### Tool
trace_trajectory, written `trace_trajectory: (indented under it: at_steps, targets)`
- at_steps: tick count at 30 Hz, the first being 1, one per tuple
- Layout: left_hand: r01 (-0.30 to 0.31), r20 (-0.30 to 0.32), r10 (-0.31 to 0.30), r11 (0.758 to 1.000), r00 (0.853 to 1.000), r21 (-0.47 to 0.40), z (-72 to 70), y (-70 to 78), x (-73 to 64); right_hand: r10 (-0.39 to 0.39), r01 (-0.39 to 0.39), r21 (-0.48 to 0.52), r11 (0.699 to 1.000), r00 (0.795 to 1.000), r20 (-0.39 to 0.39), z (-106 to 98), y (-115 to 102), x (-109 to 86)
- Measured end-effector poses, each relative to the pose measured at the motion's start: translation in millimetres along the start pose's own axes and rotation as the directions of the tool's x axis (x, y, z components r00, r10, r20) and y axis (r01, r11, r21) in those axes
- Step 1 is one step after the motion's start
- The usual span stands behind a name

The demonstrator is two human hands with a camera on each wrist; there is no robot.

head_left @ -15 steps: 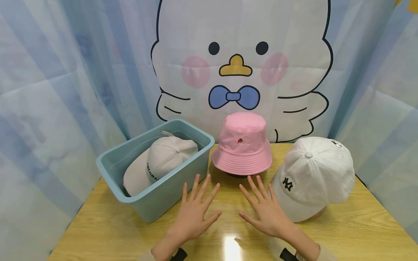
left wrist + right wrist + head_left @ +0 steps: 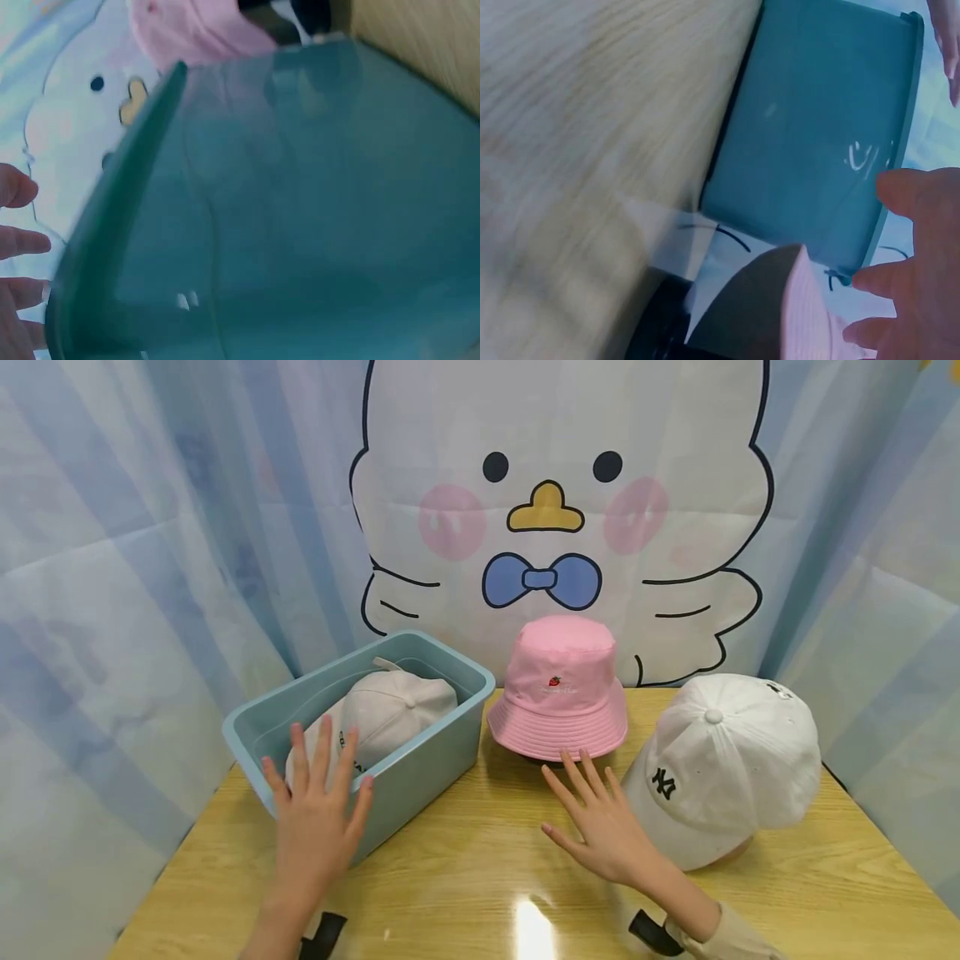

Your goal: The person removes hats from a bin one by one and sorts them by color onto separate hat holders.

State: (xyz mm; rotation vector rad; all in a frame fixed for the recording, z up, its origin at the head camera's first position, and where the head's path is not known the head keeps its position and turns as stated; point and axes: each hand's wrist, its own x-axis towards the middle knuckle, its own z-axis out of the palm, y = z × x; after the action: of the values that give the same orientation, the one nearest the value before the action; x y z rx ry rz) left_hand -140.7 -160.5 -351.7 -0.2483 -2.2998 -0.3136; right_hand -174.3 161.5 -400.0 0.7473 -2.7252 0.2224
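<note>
In the head view my left hand (image 2: 315, 822) is spread over the near corner of a blue-green plastic bin (image 2: 420, 802), its fingertips overlapping the bin's inside. A pale baseball cap (image 2: 401, 710) with dark lettering lies in the bin, partly hidden behind those fingers. My right hand (image 2: 607, 835) hovers over the table, fingers spread and holding nothing. Just past its fingertips is a pink bucket hat (image 2: 562, 685) with a small strawberry, raised on a dark stand. The left wrist view is filled by the bin's side wall (image 2: 322, 202), with fingertips (image 2: 22, 241) at the left edge.
To the right of my right hand, a white baseball cap (image 2: 735, 760) with a black emblem sits on a support, its brim toward me. Everything stands on a wooden table (image 2: 465, 893). Behind it hangs a curtain (image 2: 675, 435) with a cartoon bird.
My left hand has moved left, from the middle of the table to over the bin's near corner. The right hand has barely shifted, and the hats and bin stay where they were.
</note>
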Motion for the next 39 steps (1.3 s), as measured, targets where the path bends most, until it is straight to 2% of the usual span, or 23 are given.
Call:
trace_trajectory:
  at_steps: [2,4,8,12,16,24,29,33,39]
  targets:
    - [0.038,-0.04,-0.039,0.999,0.998,-0.014,-4.1,-12.0,-0.1,-0.006,0.006,0.013,1.0,1.0,-0.005,-3,-2,7.7]
    - [0.073,-0.053,-0.075,0.997,0.996,-0.033,-6.3,-22.5,-1.5,-0.024,0.025,0.031,0.999,0.999,-0.029,-7,-5,16.8]
    - [0.121,0.001,-0.121,0.991,0.993,-0.062,-6.8,-36.8,-7.3,-0.09,0.101,0.071,0.992,0.986,-0.138,-18,-11,38.5]
    - [0.165,0.048,-0.161,0.983,0.986,-0.081,-1.9,-41.4,-12.7,-0.172,0.207,0.105,0.973,0.946,-0.274,-26,-19,64.4]
    - [0.183,0.037,-0.18,0.975,0.983,-0.125,2.2,-42.7,-13.3,-0.234,0.285,0.112,0.952,0.912,-0.336,-30,-28,91.6]
    - [0.134,-0.056,-0.146,0.973,0.988,-0.186,10.6,-59.0,-7.1,-0.325,0.362,0.088,0.928,0.901,-0.287,-36,-51,145.0]
    - [0.114,-0.079,-0.133,0.971,0.988,-0.208,14.8,-72.4,-4.4,-0.355,0.386,0.094,0.918,0.903,-0.242,-34,-63,173.6]
    - [0.075,-0.142,-0.109,0.971,0.984,-0.227,19.5,-81.2,-2.3,-0.343,0.364,0.089,0.927,0.921,-0.185,-28,-72,193.3]
    - [0.011,-0.231,-0.067,0.972,0.971,-0.236,27.6,-87.2,0.7,-0.276,0.284,0.063,0.957,0.955,-0.104,-17,-81,213.2]
